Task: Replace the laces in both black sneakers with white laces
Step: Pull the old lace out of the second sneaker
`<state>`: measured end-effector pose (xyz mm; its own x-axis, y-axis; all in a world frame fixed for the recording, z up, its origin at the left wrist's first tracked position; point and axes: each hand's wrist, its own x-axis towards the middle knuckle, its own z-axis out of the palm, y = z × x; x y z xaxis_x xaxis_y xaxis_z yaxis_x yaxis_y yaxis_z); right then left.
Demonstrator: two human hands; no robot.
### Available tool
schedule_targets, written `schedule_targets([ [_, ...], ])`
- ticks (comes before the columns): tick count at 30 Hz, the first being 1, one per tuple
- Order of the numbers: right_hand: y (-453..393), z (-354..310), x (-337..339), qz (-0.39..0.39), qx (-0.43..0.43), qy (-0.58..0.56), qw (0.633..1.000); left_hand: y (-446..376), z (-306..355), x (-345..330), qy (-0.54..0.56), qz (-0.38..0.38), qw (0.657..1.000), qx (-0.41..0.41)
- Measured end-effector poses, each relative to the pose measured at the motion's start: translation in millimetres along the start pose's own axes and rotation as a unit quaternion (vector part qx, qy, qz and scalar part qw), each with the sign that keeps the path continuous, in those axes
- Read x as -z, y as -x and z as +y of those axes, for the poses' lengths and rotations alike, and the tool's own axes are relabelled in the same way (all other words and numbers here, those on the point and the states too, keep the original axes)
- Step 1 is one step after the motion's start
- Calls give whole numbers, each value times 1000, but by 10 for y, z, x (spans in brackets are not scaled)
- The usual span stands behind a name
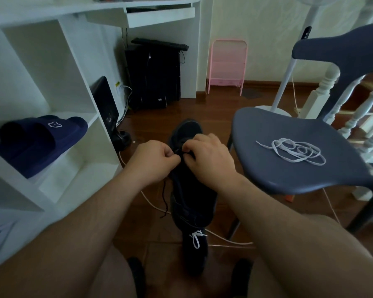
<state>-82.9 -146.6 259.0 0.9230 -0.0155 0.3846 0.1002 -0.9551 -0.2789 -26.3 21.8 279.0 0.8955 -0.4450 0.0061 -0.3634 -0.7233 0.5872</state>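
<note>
Black lace [164, 196] is coming out of the sneaker [192, 181]; left hand [154, 161] and right hand [209, 157] are each pinching it in a tight grip. Pulling gently, one hole after another, should work best.

The sneaker [192, 190] looks like matt black cloth. The white lace [293, 152] is flat woven cloth on the chair seat [278, 173], smooth grey plastic. The floor [213, 108] is glossy brown wood; the shelf [58, 67] is smooth, white, painted.

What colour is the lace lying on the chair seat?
White: the loose lace on the grey-blue chair seat, clearest in the head view.
</note>
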Motion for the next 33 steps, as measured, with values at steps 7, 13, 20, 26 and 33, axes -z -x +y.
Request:
schedule_targets([
  [7,-29,694,342,-111,-330,-56,936,-8,-172,129,0,42,999,14],
  [13,-5,321,197,-39,-141,-98,984,13,-140,91,-5,23,1000,0],
  [20,-20,45,-25,12,-28,-16,999,22,36,-89,-8,-14,1000,-18],
  [26,-21,55,-38,15,0,64,998,25,26,-88,-6,-11,1000,-21],
  [33,-88,598,167,21,-347,-187,919,25,-8,38,13,30,999,-1],
])
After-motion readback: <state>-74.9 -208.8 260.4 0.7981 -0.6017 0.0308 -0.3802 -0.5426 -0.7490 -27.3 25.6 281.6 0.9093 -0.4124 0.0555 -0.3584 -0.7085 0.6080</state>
